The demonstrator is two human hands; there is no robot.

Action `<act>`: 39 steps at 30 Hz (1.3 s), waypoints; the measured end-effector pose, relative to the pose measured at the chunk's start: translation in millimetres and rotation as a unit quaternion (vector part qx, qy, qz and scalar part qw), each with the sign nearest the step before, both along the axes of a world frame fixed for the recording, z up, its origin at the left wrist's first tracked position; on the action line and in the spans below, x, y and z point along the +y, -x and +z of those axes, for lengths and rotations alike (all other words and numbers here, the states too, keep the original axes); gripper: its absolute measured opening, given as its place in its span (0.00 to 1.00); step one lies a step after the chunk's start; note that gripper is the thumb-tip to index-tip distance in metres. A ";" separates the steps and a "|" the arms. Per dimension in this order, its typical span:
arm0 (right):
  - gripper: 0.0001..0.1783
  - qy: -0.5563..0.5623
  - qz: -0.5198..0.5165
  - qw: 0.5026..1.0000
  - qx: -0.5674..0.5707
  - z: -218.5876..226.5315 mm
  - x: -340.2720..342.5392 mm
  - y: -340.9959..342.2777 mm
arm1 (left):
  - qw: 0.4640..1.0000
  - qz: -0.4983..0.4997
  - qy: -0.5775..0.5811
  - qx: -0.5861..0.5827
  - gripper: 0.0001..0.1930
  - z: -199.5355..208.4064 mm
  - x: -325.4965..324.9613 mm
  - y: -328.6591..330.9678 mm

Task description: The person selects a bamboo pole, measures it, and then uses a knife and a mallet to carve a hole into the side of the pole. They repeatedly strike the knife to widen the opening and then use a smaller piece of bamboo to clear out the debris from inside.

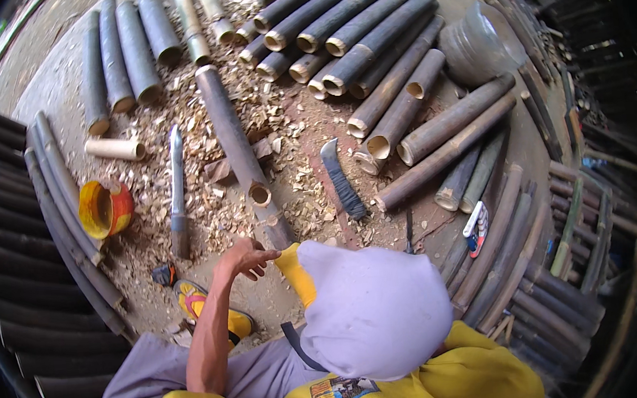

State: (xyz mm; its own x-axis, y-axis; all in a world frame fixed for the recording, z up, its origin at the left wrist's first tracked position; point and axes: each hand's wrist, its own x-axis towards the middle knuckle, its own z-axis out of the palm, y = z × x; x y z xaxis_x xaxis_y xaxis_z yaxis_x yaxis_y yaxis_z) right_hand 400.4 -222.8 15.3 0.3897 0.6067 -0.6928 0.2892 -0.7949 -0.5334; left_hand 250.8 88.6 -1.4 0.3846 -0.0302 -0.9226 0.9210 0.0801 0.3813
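Observation:
My bare left forearm rises over my lavender-clad leg. My left hand (246,260) is open and loosely curled, its fingers apart and nothing visible in them. Its fingertips are beside the yellow edge of a rounded lavender cloth shape (377,307) and close to the near end of a dark bamboo pole (233,127). That pole lies across a wooden block (219,170) and has a round hole cut near its close end. My right hand is hidden; only the yellow sleeve (492,362) shows. A long-bladed knife (178,173) lies left of the pole, a hooked billhook (340,182) with a black-wrapped handle right of it.
Wood chips (158,186) cover the ground. Cut bamboo tubes (349,33) are stacked at the far right, with more bamboo poles (24,300) along the left. A yellow-and-red bowl-like container (107,208), a metal bucket (483,42) and my sandalled foot (215,314) also show.

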 end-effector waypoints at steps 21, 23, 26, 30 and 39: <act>0.32 -0.111 -0.267 0.925 -0.248 105.1 -57.8 -147.7 | 0.787 0.408 0.393 -0.245 0.29 -14.0 -57.6 8.8; 0.32 -0.111 -0.285 0.918 -0.254 104.5 -64.2 -149.1 | 0.674 0.590 0.320 -0.309 0.29 3.2 -29.9 -3.7; 0.33 -0.116 -0.297 0.914 -0.253 106.4 -65.9 -142.4 | 0.712 0.629 0.052 -0.306 0.19 -9.3 11.9 -3.2; 0.33 -0.123 -0.305 0.908 -0.259 105.0 -60.3 -138.1 | 0.882 0.384 -0.179 -0.208 0.24 -36.6 2.9 0.8; 0.33 -0.164 -0.300 0.896 -0.284 115.5 -29.3 -151.5 | 0.891 0.389 -0.147 -0.182 0.28 -75.1 -41.5 -12.0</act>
